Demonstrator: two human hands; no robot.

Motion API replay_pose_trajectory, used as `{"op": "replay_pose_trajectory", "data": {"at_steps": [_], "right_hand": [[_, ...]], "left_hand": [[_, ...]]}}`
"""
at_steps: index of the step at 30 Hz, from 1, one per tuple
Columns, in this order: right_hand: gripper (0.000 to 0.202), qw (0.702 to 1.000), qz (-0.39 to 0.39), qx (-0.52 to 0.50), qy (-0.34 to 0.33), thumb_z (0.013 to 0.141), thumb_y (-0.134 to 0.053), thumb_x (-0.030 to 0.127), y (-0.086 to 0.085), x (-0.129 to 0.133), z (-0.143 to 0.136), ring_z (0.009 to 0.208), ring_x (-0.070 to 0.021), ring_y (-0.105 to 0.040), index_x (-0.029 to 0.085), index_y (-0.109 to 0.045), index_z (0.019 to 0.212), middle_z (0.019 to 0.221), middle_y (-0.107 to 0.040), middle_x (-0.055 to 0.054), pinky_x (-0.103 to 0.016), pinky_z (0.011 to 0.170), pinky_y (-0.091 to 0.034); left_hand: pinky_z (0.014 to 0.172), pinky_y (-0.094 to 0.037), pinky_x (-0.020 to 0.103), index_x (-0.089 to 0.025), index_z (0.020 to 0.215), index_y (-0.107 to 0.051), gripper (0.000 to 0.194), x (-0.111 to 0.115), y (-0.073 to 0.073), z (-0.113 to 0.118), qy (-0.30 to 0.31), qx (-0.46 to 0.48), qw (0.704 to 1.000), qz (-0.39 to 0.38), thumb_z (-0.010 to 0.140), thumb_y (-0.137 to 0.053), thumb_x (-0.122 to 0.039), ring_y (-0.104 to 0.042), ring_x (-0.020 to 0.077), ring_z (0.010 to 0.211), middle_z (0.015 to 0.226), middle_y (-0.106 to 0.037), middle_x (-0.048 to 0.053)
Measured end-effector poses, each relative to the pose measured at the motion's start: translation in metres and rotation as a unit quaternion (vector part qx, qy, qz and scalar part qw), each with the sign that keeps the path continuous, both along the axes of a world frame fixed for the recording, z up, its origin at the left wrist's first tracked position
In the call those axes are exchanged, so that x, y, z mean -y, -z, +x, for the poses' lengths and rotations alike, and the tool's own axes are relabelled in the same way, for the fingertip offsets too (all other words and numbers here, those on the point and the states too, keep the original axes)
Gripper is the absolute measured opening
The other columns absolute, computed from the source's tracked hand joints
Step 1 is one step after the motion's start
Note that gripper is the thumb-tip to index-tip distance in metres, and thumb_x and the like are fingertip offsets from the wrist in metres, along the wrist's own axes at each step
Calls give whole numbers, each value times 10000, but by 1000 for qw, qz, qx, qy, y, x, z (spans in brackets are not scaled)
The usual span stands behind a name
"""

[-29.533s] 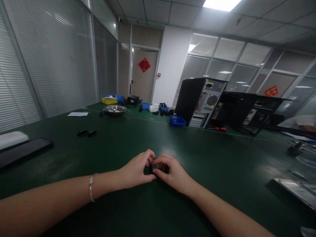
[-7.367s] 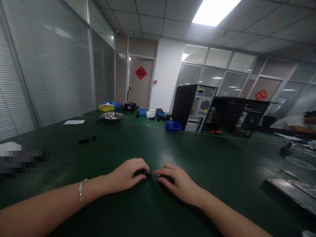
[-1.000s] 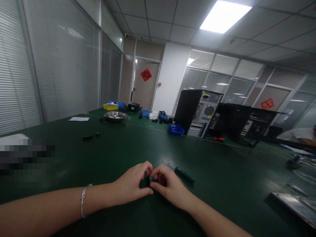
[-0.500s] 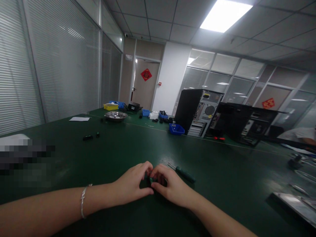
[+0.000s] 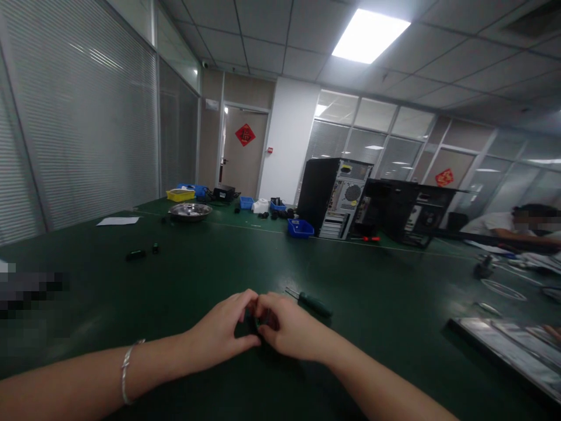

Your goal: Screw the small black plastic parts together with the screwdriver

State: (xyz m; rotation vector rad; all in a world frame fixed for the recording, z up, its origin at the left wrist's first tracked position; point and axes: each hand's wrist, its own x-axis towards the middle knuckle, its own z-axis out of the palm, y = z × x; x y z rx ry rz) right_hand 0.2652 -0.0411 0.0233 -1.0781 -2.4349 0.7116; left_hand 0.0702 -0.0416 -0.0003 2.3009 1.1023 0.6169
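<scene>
My left hand (image 5: 224, 328) and my right hand (image 5: 293, 330) meet just above the green tabletop, fingertips nearly touching. Between them is a small dark part with a bit of green (image 5: 258, 321), mostly hidden by the fingers, so its kind cannot be made out. The fingers of both hands curl around it, thumbs toward me. Just beyond my right hand lies a screwdriver (image 5: 314, 303) with a dark green handle, its shaft pointing left. Farther left on the table rest a black elongated piece (image 5: 135, 255) and a smaller black piece (image 5: 155, 248).
A steel bowl (image 5: 190, 217), a yellow tray (image 5: 180, 195) and a blue bin (image 5: 300, 233) stand toward the back. Behind are a computer tower (image 5: 322, 190) and an opened case (image 5: 407, 213). A flat metal-edged panel (image 5: 504, 351) lies right; another person (image 5: 495, 223) sits beyond.
The view has turned to the right, so the scene sits farther left and more of the other person shows. Both hands stay together around the small part.
</scene>
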Motion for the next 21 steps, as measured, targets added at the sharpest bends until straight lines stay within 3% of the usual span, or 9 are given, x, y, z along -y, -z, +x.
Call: {"op": "replay_pose_trajectory", "data": {"at_steps": [6,12,21], "right_hand": [[141,1000,18,17,3,798,-599,167,-2,7,4,732,-123,-533,175,-586,939,936,-538,-34,-219,633,-424],[149,999,41,-8,3,808,-601,163,2,5,3,735,-124,-540,178,-578,955,924,-543,-27,-219,656,-443],[163,993,92,63,-28,839,-618,142,-9,8,2,850,-164,-552,163,-582,997,975,-557,-49,-256,749,-450]], "left_hand": [[723,-395,271,-210,1038,-530,315,3,-5,2,6,-14,1000,-11,785,-653,-350,-499,171,845,992,-553,16],[728,-402,272,-220,1071,-526,322,-1,-2,1,7,-20,1000,-15,799,-636,-353,-501,176,854,1007,-551,18],[734,-401,287,-210,1053,-486,353,1,0,3,2,-4,1000,2,775,-655,-346,-505,180,841,972,-552,19]]}}
